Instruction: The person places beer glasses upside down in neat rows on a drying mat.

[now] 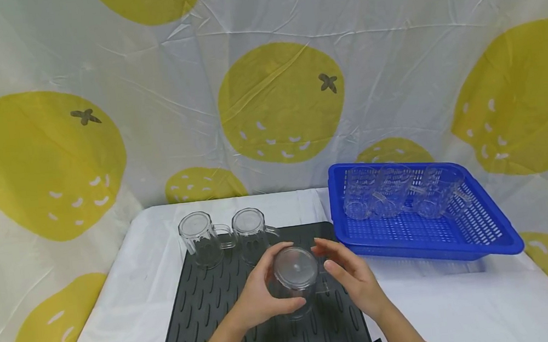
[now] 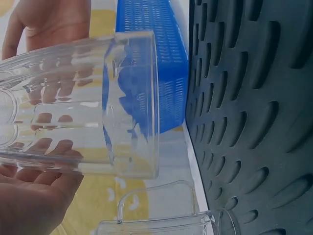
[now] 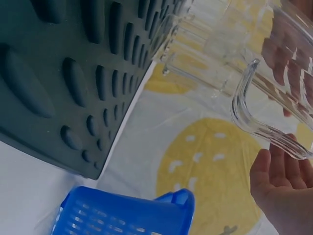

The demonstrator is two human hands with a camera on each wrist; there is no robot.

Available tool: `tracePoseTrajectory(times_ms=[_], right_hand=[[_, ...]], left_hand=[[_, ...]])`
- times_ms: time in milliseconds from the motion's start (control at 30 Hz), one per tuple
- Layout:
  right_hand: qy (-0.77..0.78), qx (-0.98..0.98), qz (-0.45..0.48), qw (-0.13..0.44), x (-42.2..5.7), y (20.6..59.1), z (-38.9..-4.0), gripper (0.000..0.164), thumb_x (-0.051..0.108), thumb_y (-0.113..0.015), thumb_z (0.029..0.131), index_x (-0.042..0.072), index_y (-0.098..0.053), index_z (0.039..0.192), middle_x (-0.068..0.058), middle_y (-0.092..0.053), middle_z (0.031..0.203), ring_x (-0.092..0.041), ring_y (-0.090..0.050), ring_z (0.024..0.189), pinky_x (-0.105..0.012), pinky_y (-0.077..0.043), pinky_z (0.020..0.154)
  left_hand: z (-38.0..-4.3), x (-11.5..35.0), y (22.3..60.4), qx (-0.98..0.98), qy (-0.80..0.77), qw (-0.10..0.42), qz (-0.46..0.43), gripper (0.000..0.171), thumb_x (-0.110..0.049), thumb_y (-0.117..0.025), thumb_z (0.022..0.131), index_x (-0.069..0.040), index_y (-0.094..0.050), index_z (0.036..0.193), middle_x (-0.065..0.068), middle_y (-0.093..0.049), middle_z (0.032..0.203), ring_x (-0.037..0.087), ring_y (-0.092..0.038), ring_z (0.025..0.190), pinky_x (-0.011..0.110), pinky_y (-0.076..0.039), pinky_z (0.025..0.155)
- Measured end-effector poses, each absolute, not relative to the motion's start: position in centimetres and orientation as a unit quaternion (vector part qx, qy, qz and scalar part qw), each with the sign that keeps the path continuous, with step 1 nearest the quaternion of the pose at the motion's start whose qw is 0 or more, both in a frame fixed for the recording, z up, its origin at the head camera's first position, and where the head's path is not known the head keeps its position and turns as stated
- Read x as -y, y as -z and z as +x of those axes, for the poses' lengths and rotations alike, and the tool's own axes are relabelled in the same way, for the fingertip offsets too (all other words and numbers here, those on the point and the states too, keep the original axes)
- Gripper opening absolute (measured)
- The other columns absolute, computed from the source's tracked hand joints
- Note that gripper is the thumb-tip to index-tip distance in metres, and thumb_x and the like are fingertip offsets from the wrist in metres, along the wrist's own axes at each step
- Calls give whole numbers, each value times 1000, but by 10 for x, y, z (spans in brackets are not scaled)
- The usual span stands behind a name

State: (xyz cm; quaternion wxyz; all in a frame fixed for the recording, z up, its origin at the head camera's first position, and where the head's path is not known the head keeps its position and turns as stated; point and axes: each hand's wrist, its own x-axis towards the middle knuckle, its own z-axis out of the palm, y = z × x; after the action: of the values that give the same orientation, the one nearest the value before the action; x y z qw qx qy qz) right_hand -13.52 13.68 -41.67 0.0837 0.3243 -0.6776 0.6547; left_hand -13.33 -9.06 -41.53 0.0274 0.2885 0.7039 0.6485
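A clear glass mug (image 1: pixel 296 271) is held upside down over the dark ridged mat (image 1: pixel 205 326), its base facing up. My left hand (image 1: pixel 259 299) grips it from the left, thumb on the near side and fingers round the far side. Just right of the mug is my right hand (image 1: pixel 356 278), fingers loosely bent and apart around the handle side. In the right wrist view, those fingertips are close to the mug's handle (image 3: pixel 266 132). The left wrist view shows the mug's wide mouth (image 2: pixel 155 107) towards the mat.
Two more glass mugs, one at the left (image 1: pixel 199 241) and one beside it (image 1: pixel 251 239), stand at the mat's far edge with handles pointing right. A blue perforated basket (image 1: pixel 425 253) at the right holds several glass mugs (image 1: pixel 387 193). Behind hangs a fruit-printed curtain (image 1: pixel 150 122).
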Motion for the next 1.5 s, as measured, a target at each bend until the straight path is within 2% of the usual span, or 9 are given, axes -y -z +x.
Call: tracePoseTrajectory(times_ms=[233, 367, 467, 700, 967, 1167, 1333, 1500], right_hand=[[-669, 669, 321, 47, -136, 421, -135, 33, -5, -39, 101, -13, -49, 131, 5, -59, 127, -9, -57, 116, -24, -47, 94], [-682, 653, 326, 50, -138, 424, -136, 29, -7, -40, 100, -12, -52, 125, 4, -62, 113, -8, -61, 100, -25, -53, 84], [-690, 641, 330, 63, -139, 425, -137, 24, -10, -44, 98, -8, -56, 118, 4, -62, 102, -6, -58, 88, -23, -52, 74], [-706, 616, 339, 88, -139, 429, -141, 16, -14, -43, 96, -12, -56, 107, 1, -61, 98, -6, -56, 83, -21, -51, 71], [-717, 633, 269, 111, -137, 431, -142, 15, -13, -48, 95, -8, -60, 101, 2, -62, 90, -6, -52, 75, -23, -47, 64], [-748, 617, 205, 137, -130, 432, -147, 16, -12, -50, 94, -3, -64, 96, 2, -64, 86, -8, -54, 74, -21, -47, 66], [-771, 594, 150, 173, -122, 433, -152, 15, -12, -53, 93, -3, -65, 94, 3, -65, 83, -7, -56, 72, -20, -49, 67], [-792, 568, 107, 195, -115, 435, -158, 12, -13, -54, 92, -7, -65, 93, 2, -65, 82, -8, -57, 70, -18, -49, 66]], left_hand=[[-140, 89, 416, -688, -658, 22, 305, 85, -5, -81, 74, -18, -38, 146, 8, -48, 137, 26, -50, 119, 40, -45, 96], [-144, 89, 416, -677, -664, 27, 317, 84, -4, -80, 75, -17, -38, 147, 8, -49, 137, 27, -52, 117, 40, -48, 92], [-146, 87, 416, -666, -667, 36, 332, 84, -6, -80, 77, -13, -37, 148, 9, -49, 136, 27, -53, 116, 42, -48, 91], [-151, 85, 419, -667, -667, 48, 330, 83, -8, -80, 79, -12, -36, 149, 8, -52, 136, 26, -52, 120, 45, -38, 102], [-156, 80, 419, -697, -654, 34, 292, 81, -15, -82, 79, -15, -40, 148, 3, -52, 133, 23, -51, 119, 41, -40, 103], [-162, 76, 419, -719, -642, -8, 264, 80, -23, -85, 77, -21, -44, 146, 0, -56, 132, 18, -52, 120, 43, -37, 106], [-174, 73, 424, -712, -652, -25, 258, 82, -37, -82, 79, -19, -43, 148, 2, -53, 138, 18, -49, 126, 41, -37, 107], [-186, 71, 430, -695, -667, -14, 267, 81, -37, -76, 85, -13, -37, 151, 7, -44, 148, 21, -40, 136, 37, -31, 111]])
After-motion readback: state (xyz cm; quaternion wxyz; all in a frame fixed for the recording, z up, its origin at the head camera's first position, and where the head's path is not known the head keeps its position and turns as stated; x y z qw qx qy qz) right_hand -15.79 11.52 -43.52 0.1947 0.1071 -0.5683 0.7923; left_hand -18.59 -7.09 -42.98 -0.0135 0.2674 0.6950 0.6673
